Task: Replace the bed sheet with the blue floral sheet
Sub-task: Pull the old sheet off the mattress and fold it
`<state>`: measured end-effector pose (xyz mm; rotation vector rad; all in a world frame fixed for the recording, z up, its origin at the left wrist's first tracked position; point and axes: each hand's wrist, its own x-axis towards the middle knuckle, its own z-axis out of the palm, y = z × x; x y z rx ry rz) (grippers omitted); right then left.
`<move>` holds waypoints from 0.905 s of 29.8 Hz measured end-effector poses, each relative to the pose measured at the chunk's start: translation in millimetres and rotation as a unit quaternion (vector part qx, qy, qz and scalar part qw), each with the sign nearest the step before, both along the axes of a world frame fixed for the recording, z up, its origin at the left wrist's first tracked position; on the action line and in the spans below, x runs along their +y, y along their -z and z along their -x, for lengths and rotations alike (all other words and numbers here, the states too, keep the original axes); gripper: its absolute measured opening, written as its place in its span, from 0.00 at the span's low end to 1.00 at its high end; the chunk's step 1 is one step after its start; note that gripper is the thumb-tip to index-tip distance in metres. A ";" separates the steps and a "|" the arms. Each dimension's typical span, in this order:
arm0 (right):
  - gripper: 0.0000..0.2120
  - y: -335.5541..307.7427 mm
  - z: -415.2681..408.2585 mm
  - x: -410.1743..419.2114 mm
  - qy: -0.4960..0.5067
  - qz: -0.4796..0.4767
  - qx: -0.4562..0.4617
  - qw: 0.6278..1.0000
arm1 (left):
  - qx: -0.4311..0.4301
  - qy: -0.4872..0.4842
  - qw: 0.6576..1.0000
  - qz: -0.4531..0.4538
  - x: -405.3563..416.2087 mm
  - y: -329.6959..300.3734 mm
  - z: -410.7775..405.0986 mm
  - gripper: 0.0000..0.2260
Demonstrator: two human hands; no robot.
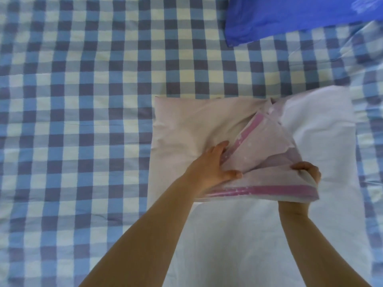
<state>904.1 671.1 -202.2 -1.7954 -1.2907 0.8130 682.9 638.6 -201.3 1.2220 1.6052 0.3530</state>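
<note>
Right now both hands are busy with a pale pink folded cloth (207,123) that lies on the bed, on top of the blue-and-white checked sheet (83,100). The left hand (213,168) rests flat on the cloth, fingers straight and tucked under a lifted flap, thumb spread along the fold with the darker pink stripe (269,190). The right hand (306,172) has its fingers curled round the corner of that flap, pinching the fabric and raising it off the stack. White bedding (323,121), seemingly a pillow or a folded cover, lies just beside the pink cloth on the right and runs on beneath both forearms toward the near edge. The blue floral sheet (290,17) sits at the far right corner of the bed, well apart from the hands, a bright blue bundle with a pale print barely visible at its edge.
</note>
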 end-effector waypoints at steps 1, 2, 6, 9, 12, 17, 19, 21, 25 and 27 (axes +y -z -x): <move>0.06 -2.1 -3.3 -4.7 -0.022 0.017 -0.022 0.999 | 0.038 0.037 0.998 -0.028 -2.2 -3.3 -6.1 0.47; 0.08 -2.7 -7.0 -10.9 -0.048 0.036 -0.032 0.998 | 0.101 0.062 0.991 -0.070 -5.4 -4.4 -11.9 0.45; 0.11 7.4 -11.7 -35.0 -0.107 0.145 -0.086 0.980 | 0.172 -0.109 0.969 -0.142 -3.5 -4.2 -21.8 0.14; 0.11 25.2 -17.1 -38.8 -0.156 0.204 -0.142 0.956 | 0.029 -0.325 0.940 -0.097 8.4 -12.0 -9.6 0.04; 0.07 28.9 -15.6 -36.3 -0.154 0.219 -0.167 0.949 | -0.298 -0.487 0.821 0.014 15.2 -27.2 22.9 0.07; 0.05 36.5 -15.2 -35.3 -0.184 0.219 -0.257 0.923 | -0.405 -0.351 0.839 0.091 31.9 -53.4 43.4 0.14; 0.06 38.1 -17.2 -33.8 -0.195 0.226 -0.271 0.915 | -0.294 -0.318 0.901 0.034 47.2 -59.9 52.3 0.16; 0.07 36.0 -17.8 -31.4 -0.208 0.229 -0.283 0.908 | -0.043 -0.380 0.918 -0.109 57.7 -66.9 71.5 0.13; 0.06 26.2 -12.1 -25.5 -0.218 0.253 -0.305 0.892 | 0.112 -0.480 0.866 -0.086 46.5 -38.1 117.6 0.17; 0.05 21.2 -9.8 -21.9 -0.223 0.272 -0.313 0.882 | 0.105 -0.436 0.889 0.088 29.1 -14.7 112.3 0.27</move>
